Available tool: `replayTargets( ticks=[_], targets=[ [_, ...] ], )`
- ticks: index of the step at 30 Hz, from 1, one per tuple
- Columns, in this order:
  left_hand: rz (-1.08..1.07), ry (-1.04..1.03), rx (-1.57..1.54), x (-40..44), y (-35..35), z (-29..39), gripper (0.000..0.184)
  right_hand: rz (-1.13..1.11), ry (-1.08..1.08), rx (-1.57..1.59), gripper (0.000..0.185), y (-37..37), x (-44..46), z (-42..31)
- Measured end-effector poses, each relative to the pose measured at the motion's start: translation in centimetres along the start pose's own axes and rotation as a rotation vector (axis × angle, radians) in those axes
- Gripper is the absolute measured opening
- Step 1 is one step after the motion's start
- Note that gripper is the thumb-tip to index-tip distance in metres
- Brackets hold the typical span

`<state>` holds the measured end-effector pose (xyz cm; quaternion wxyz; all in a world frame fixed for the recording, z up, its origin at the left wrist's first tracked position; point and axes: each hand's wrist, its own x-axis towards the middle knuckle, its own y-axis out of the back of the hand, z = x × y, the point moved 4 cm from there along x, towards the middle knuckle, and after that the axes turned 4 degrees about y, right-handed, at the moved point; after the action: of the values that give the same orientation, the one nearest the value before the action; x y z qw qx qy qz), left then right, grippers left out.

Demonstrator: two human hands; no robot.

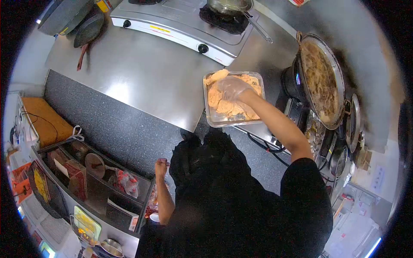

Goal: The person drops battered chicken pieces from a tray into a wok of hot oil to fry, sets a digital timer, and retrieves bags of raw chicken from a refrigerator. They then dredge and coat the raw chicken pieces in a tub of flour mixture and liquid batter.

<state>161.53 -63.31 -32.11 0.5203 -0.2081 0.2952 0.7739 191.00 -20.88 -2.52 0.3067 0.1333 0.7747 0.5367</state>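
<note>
My right hand [233, 88], in a clear plastic glove, reaches into a clear rectangular tray [208, 112] of orange-coated pieces [225, 107]. Its fingers are bent down at a piece near the tray's far left corner; the glove and the pieces hide the fingertips, so the grip cannot be made out. The tray stands at the steel counter's front edge. My left hand [161, 166] is bare and hangs low beside my body, away from the tray, with its fingers curled and nothing visible in them.
To the right a large pan of bubbling oil [320, 81] sits on a burner. A gas stove [167, 23] with a strainer and pot [230, 6] is at the back. A frying pan [89, 31] lies back left. Shelving [92, 193] stands at the lower left.
</note>
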Motion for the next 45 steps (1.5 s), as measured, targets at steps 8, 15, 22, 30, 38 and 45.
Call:
replayTargets(
  ticks=[8, 15, 22, 30, 38, 45],
  targets=[
    [0.021, -0.064, 0.037, 0.6, -1.7, 3.2, 0.019, 0.464, -0.017, 0.284, 0.025, 6.5, -9.1, 3.1],
    [-0.153, -0.007, 0.213, 3.9, -3.2, 2.9, 0.021, 0.489, -0.301, -0.008, 0.017, 21.7, -23.9, 5.0],
    [-0.043, -0.169, 0.328, 4.1, -5.9, 3.4, 0.021, 0.507, -0.705, -0.120, 0.019, 26.9, -34.6, 16.5],
    [-0.079, -0.316, 0.238, 1.6, -7.1, 4.4, 0.021, 0.530, -0.759, -0.374, 0.028, 19.5, -35.4, 39.0],
    [-0.016, -0.238, 0.319, -2.8, -8.1, 5.8, 0.029, 0.276, -1.110, -0.442, 0.030, 15.0, -34.4, 45.4],
    [-0.097, -0.056, 0.460, -0.2, -7.5, 2.8, 0.023, 0.741, -0.784, -0.259, 0.028, 23.4, -31.2, 20.0]
  ],
)
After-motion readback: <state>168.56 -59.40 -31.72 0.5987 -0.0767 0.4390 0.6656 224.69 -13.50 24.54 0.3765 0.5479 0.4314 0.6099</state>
